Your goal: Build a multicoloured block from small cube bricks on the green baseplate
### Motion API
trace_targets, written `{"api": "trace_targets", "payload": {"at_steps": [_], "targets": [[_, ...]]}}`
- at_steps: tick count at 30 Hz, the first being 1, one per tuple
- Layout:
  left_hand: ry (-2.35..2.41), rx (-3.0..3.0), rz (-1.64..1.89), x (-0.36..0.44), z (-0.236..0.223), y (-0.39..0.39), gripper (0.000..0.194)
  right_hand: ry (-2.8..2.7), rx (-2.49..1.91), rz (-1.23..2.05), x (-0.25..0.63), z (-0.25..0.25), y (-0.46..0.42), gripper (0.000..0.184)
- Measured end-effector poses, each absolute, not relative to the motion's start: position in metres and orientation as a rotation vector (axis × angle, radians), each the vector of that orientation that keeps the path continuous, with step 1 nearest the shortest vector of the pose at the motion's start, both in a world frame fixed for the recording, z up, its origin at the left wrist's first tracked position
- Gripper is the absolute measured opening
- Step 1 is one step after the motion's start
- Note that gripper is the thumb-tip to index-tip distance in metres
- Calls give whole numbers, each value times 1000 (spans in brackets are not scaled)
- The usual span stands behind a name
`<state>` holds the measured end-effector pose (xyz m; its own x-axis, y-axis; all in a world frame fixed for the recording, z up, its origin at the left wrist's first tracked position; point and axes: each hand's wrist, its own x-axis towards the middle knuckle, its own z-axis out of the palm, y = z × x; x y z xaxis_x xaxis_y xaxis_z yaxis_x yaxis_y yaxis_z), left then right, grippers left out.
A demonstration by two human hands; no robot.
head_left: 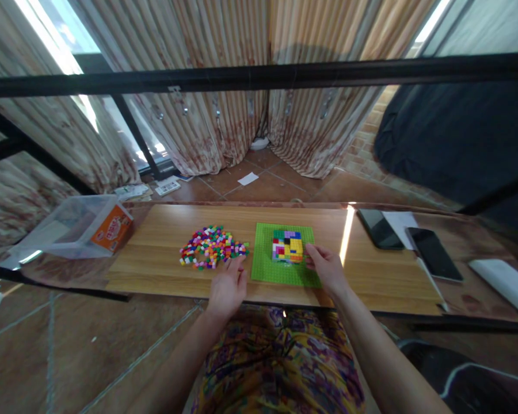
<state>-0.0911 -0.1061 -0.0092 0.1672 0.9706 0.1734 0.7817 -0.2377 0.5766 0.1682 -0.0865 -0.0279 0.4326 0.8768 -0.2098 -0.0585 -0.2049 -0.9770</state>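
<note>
A square block built of many-coloured toy bricks [287, 247] stands on a green studded baseplate [263, 270]. Close to its right side is my right hand [326, 267], thumb and fingers drawn together in a pinch over the plate; whatever they hold is too small to make out. Left of the plate, a heap of small loose bricks [211, 247] in mixed colours is spread on the wooden board. My left hand [228, 287] reaches to the heap's lower right edge with its fingers stretched out and the thumb apart; no brick shows in it.
The wooden board [155, 230] lies across the low table. At left stands a clear plastic box [80, 230] with an orange label. To the right lie two dark phones [379, 229] [434, 253], white paper [400, 221] and a long white object [503, 282]. A black rail [259, 79] crosses beyond the table.
</note>
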Motion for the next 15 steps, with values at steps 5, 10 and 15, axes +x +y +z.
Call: {"api": "trace_targets", "payload": {"at_steps": [5, 10, 15], "targets": [[1922, 1910, 815, -148, -23, -117, 24, -895, -1729, 906, 166, -34, -86, 53], [2080, 1857, 782, -159, -20, -106, 16, -860, -1683, 899, 167, -38, -89, 52], [2226, 1874, 595, -145, -20, -92, 18, -831, -1680, 893, 167, -41, -96, 41]]}}
